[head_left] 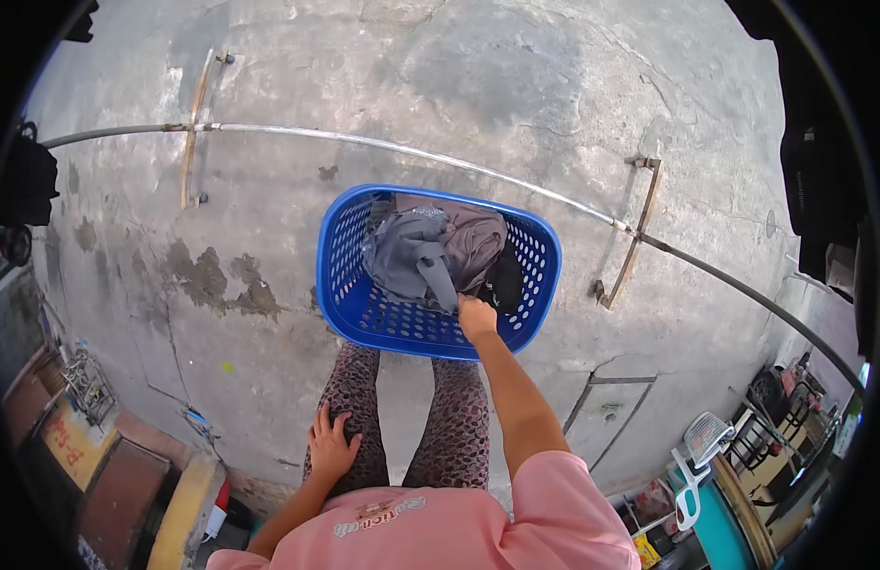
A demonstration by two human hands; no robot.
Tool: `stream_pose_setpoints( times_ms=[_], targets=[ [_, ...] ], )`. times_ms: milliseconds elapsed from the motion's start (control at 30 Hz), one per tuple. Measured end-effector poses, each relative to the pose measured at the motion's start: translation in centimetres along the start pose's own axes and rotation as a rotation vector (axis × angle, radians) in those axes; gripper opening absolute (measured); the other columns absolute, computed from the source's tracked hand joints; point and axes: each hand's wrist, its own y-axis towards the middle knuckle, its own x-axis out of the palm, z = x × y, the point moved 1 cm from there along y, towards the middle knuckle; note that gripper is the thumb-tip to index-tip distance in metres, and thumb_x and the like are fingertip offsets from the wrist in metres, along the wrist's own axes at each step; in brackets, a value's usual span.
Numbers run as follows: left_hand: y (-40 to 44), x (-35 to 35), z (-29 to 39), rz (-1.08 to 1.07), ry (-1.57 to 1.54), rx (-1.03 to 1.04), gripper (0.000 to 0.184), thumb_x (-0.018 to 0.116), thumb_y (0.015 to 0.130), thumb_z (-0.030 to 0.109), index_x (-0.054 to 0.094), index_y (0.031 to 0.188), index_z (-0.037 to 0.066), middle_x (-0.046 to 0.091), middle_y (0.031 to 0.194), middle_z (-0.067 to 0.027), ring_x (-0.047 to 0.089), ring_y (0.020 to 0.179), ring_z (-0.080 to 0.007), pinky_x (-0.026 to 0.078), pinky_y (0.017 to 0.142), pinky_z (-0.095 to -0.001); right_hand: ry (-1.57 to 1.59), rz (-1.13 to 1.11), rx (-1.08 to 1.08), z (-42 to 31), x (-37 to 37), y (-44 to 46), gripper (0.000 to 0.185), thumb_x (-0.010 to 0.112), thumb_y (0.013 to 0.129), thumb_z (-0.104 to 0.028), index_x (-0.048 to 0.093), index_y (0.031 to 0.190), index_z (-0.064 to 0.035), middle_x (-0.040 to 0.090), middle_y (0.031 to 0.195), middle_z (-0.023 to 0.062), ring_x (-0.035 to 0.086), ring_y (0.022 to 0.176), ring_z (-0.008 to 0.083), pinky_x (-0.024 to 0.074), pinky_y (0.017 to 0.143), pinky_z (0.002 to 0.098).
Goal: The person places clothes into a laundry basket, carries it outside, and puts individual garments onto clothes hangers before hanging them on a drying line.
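A blue plastic laundry basket (331, 302) with holes in its walls stands on the concrete in front of my legs. Inside it lie a grey garment (402, 256), a brownish garment (478, 236) and a black garment (506, 280). My right hand (477, 317) reaches over the near rim, its fingers closed on a hanging end of the grey garment. On my left thigh, over the patterned trousers (359, 389), rests my left hand (332, 444) with its fingers spread, holding nothing.
A long metal pipe (364, 141) on brackets runs across beyond the basket. Dark clothes (825, 171) hang at the far right. At lower right are a white plastic chair (687, 489) and a teal surface (730, 537). A brown-panelled, yellow-edged structure (126, 489) stands lower left.
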Motion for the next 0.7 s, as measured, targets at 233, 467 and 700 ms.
stream_pose_setpoints(
  times_ms=[233, 467, 700],
  targets=[
    [1.9, -0.9, -0.1, 0.019, -0.061, 0.107, 0.048, 0.062, 0.073, 0.024, 0.044, 0.117, 0.014, 0.038, 0.129, -0.0123, 0.035, 0.120, -0.0319, 0.032, 0.094, -0.0468, 0.372, 0.349, -0.157, -0.7, -7.8, -12.3, 0.028, 0.053, 0.074, -0.002, 0.054, 0.102, -0.0039, 0.060, 0.097, 0.0175, 0.058, 0.088, 0.0335, 0.0466, 0.074, 0.0405],
    [3.8, -6.9, 4.4, 0.088, -0.321, 0.326, 0.055, 0.061, 0.070, 0.008, 0.038, 0.120, 0.003, 0.039, 0.124, -0.0156, 0.042, 0.112, -0.0354, 0.037, 0.095, -0.0385, 0.827, 0.298, -0.114, -6.0, -14.9, -25.0, 0.009, 0.057, 0.080, -0.007, 0.055, 0.082, 0.0010, 0.057, 0.064, 0.0096, 0.056, 0.053, 0.0250, 0.0427, 0.050, 0.0339],
    [5.3, -11.6, 9.0, 0.060, -0.217, 0.679, 0.078, 0.068, 0.064, 0.011, 0.026, 0.130, 0.003, 0.030, 0.131, -0.0186, 0.035, 0.120, -0.0354, 0.034, 0.098, -0.0382, 1.654, 0.454, -0.373, -12.3, -27.4, -35.7, 0.031, 0.048, 0.088, -0.021, 0.042, 0.106, 0.0038, 0.056, 0.066, 0.0161, 0.055, 0.052, 0.0239, 0.0435, 0.048, 0.0327]
  ],
)
